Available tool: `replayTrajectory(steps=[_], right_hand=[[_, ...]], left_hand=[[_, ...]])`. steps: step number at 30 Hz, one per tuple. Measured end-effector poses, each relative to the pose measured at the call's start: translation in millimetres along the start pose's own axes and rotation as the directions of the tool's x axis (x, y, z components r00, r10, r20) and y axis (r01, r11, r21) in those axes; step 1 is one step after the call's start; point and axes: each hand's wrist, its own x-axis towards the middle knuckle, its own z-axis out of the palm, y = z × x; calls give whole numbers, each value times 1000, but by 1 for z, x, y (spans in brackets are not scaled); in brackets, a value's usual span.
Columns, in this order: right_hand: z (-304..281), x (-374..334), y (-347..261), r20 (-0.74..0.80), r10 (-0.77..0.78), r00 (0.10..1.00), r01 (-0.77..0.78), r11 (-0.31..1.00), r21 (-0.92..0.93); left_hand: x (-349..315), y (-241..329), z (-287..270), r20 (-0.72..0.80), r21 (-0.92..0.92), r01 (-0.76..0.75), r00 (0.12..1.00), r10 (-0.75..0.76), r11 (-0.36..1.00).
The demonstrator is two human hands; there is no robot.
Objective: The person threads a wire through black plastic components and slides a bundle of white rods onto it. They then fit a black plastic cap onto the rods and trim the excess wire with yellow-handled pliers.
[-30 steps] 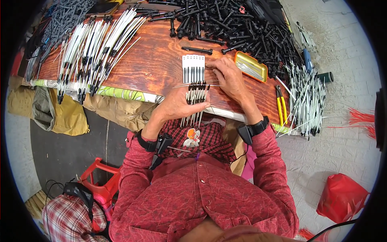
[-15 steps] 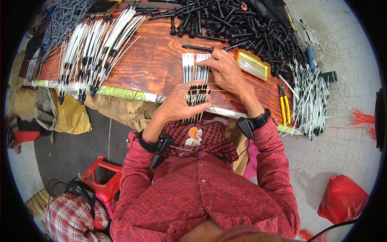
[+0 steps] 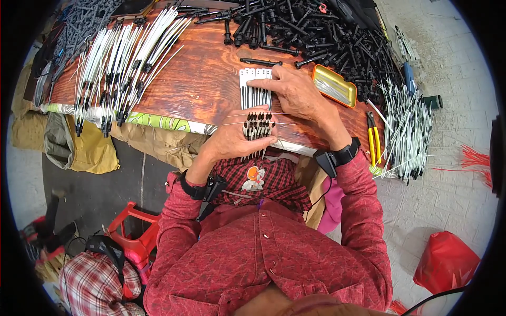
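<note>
My left hand (image 3: pixel 229 138) is closed around a bundle of slim white strips with black fittings (image 3: pixel 257 126), its thumb lying across the near part. Thin pale wires (image 3: pixel 283 124) run crosswise at the black fittings and stick out on both sides. At the far end, the strips' flat white heads with small holes (image 3: pixel 255 75) lie side by side. Closed on those heads at their right side is my right hand (image 3: pixel 305 100), one digit stretched across them; its other fingers are partly hidden. The strips' lower ends hang past the table edge over my lap.
Similar white strips lie in piles at left (image 3: pixel 121 58) and right (image 3: pixel 406 131) of the wooden table (image 3: pixel 211 63). Black plastic rods (image 3: pixel 316 31) heap along the back. A yellow tin (image 3: pixel 337 89) holds thin pins; yellow-handled pliers (image 3: pixel 374 139) lie nearby. A red stool (image 3: pixel 134 226) stands lower left.
My right hand has shifted slightly left. The white heads, earlier in two groups with a gap, now lie closed up in one row. My left hand keeps its hold.
</note>
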Motion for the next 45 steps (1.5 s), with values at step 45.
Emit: replayTrajectory(steps=[45], right_hand=[[27, 10, -2, -80, -3, 997, 18, 982, 187]], left_hand=[[2, 19, -7, 93, -215, 93, 993, -74, 972]])
